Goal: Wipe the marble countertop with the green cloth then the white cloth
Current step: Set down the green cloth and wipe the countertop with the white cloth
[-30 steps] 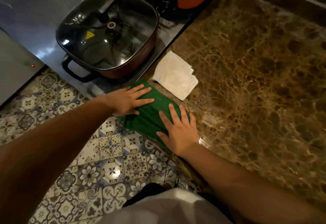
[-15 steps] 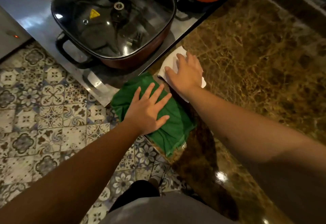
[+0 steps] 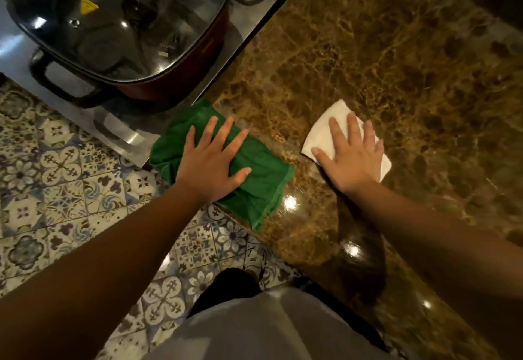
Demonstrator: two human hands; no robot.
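Right hand (image 3: 349, 158) lies spread flat on the white cloth (image 3: 325, 130) out on the marble countertop (image 3: 396, 62), open stone beyond its fingertips, while left hand (image 3: 210, 161), also spread, pins the green cloth (image 3: 260, 187) at the counter's near edge.

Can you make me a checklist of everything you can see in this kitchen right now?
Surface: brown marble countertop, shiny.
Job's things: green cloth at the counter's near edge; white cloth further right, apart from it.
Clutter: dark pot with glass lid on the metal stove top.
Hands: left hand flat on green cloth; right hand flat on white cloth.
Cables: nothing seen.
Surroundings: patterned tile floor.
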